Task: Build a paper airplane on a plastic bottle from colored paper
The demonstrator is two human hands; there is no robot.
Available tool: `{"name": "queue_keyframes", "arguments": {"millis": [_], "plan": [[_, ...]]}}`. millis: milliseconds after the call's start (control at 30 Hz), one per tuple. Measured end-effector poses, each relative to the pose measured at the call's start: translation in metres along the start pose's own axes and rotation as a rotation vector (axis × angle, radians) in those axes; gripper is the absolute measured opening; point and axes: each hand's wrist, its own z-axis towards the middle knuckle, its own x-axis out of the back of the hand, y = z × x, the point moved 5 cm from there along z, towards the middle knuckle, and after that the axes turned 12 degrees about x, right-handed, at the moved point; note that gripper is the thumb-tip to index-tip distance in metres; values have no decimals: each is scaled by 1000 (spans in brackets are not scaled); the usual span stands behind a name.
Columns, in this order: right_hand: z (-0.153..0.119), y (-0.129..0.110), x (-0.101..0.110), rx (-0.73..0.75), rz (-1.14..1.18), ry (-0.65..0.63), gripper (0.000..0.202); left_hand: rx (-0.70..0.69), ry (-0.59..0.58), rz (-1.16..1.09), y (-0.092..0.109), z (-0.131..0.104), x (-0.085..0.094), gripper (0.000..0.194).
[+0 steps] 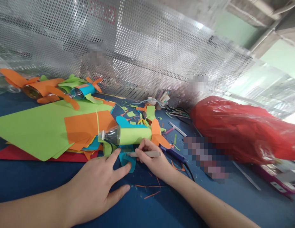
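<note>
A clear plastic bottle wrapped in light green paper (134, 135) lies on its side, its white cap toward the left. Orange paper fins (156, 133) are at its right end, and a blue paper wing (125, 122) sticks out behind it. In front of the bottle is another blue paper wing (128, 164). My left hand (99, 179) has its fingers spread, with fingertips resting on this front wing. Between the fingers of my right hand (153, 158) is a grey pen (150, 154), its tip at the same wing.
Green paper sheets (38, 126) and orange paper (87, 125) lie left. Two more paper-covered bottles (42, 88) (83, 91) stand behind them. A blue glue gun (174, 154) with a black cable is right of my right hand. Farther right is a red plastic bag (237, 129).
</note>
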Motion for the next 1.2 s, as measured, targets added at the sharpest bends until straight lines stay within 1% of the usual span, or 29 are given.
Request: {"name": "queue_keyframes", "arguments": {"millis": [767, 900, 1200], "plan": [[-1, 1, -1, 4, 31, -15, 20, 10, 8, -10, 0, 2, 1, 42], [-1, -1, -1, 0, 33, -14, 20, 38, 9, -17, 0, 2, 2, 41], [-1, 1, -1, -8, 26, -20, 20, 34, 25, -61, -2, 0, 0, 42]]}}
